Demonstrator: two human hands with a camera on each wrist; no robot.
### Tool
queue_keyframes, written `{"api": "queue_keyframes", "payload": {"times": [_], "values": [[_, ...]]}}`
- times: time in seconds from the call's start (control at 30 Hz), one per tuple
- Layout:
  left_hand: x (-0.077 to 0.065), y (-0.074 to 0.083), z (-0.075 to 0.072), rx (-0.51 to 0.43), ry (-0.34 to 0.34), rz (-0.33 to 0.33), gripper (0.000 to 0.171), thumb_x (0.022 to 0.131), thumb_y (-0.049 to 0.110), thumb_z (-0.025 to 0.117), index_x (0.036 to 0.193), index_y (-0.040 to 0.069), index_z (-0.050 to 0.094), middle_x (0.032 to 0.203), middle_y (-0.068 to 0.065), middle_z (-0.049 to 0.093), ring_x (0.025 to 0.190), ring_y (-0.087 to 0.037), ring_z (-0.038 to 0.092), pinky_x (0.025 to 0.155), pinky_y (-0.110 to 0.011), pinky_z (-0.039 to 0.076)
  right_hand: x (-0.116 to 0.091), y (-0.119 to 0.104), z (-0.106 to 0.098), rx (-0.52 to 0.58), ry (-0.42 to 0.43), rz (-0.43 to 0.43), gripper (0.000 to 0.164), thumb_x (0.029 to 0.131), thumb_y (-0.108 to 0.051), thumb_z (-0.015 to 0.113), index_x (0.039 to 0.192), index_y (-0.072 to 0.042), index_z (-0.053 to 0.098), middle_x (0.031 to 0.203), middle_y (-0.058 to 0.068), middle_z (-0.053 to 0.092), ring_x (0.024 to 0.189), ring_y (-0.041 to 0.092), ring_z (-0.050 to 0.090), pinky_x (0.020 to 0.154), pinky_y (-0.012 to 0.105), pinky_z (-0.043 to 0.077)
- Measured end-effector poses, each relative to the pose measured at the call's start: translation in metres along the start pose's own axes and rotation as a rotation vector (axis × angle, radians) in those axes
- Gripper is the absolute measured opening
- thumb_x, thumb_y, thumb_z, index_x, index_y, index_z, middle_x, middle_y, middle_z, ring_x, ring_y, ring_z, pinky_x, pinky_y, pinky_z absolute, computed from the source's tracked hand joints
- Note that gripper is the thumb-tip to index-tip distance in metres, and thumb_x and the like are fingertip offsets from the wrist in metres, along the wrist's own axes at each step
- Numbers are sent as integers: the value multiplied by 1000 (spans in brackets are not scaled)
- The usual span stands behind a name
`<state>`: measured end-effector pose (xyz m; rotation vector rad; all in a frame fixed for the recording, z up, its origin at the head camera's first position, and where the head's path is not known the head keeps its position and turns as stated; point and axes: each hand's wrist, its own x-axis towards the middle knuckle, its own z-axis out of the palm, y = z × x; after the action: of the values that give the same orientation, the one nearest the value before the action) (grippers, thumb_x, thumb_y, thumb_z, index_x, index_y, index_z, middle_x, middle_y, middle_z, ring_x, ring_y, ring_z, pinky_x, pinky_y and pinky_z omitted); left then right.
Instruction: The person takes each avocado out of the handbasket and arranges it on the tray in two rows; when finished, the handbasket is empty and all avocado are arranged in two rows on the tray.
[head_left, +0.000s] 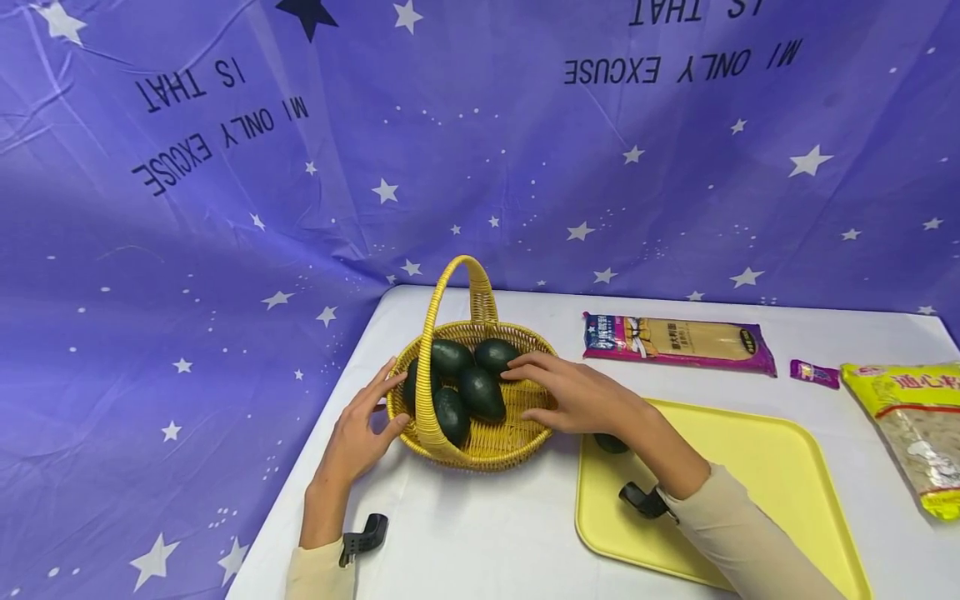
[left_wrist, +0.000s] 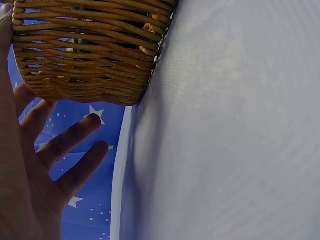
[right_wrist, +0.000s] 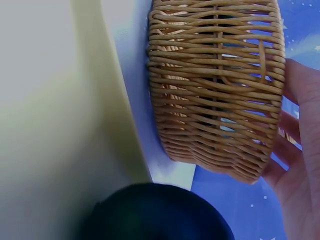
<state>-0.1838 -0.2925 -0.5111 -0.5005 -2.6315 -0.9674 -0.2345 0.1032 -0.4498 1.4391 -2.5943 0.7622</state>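
Avocados (head_left: 482, 395) lie in the basket (head_left: 495, 460) on the surface (head_left: 465, 533); my left grip (head_left: 354, 442), fingers apart, touches the basket's rim; my right grip (head_left: 581, 393), also apart, reaches over it, perhaps touching an avocado.

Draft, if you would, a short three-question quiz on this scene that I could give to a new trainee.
1. Count: How many avocados can be seen in the basket?
2. Fill in the missing word: On the tray, partly hidden by the right arm, lies one more ____.
3. True or false: The left hand is holding the pasta packet.

Key:
1. Five.
2. Avocado.
3. False; the left hand is at the basket's rim.
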Motion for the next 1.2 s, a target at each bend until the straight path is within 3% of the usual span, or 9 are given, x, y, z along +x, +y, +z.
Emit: {"api": "queue_keyframes", "payload": {"times": [0.27,0.53,1.2], "values": [[0,0,1,3,1,-3,65,100,33,76,161,31,53,174,13,33,146,-26,52,101,-45,60,7,2,7,3,-5,1,61,97,-33,83,149,-12,62,152,6,57,134,24,61,103,42,59],[2,0,0,7,0,1,66,100,33,76,161,29,52,174,10,34,147,-26,51,101,-44,60,19,0,10,48,-70,12,63,97,-30,84,152,-11,59,154,7,55,141,23,55,115,42,51],[3,3,0,-24,-1,-21,64,99,32,77,159,27,55,174,11,35,146,-26,52,101,-44,61,44,-4,20,28,-163,48,75,92,-26,89,158,-17,54,157,5,52,141,23,55,113,42,53]]}}
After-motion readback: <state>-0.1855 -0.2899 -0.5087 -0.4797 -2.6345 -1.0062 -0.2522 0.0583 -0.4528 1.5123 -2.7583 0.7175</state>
